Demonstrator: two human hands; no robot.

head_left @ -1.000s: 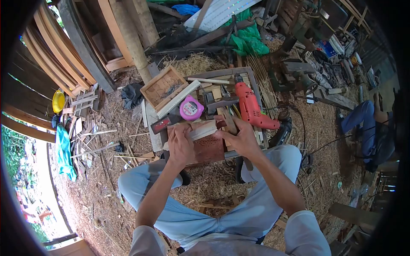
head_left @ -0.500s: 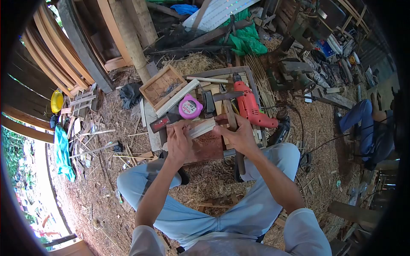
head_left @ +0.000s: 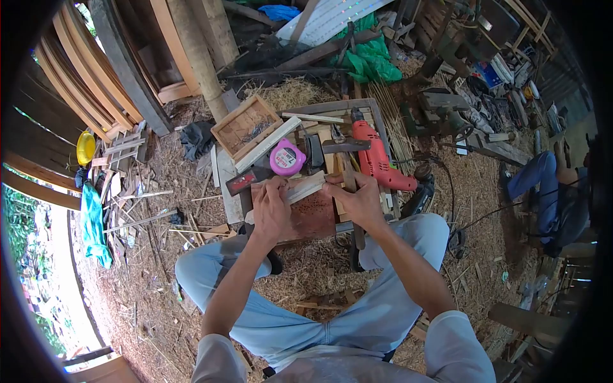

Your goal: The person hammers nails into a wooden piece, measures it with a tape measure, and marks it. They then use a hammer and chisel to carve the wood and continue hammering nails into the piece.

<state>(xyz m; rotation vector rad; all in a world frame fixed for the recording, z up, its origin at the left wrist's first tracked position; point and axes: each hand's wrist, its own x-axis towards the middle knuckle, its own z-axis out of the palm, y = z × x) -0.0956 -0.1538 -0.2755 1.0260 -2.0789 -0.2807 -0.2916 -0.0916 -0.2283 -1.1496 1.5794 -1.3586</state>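
My left hand (head_left: 271, 205) is closed around a short pale wooden piece (head_left: 305, 188), held over a reddish-brown block (head_left: 311, 219). At the right end of that piece, my right hand (head_left: 359, 201) has its fingers pinched, with a hammer (head_left: 347, 145) also in its grasp. The hammer's head points away from me and its handle runs down under the palm. Just beyond the hands lie a pink tape measure (head_left: 287, 157) and a dark tool with a red patch (head_left: 241, 182). A red drill (head_left: 377, 156) rests right of the hammer.
A wooden tray of nails (head_left: 246, 129) sits at the back left of the low bench (head_left: 377, 121). Shavings cover the ground. A cable runs right of the drill. Another person's leg (head_left: 543, 185) shows at the far right, and a yellow container (head_left: 85, 149) at the far left.
The wooden piece has shifted slightly, and the hammer head has tilted a little. Both hands keep nearly the same grip and place.
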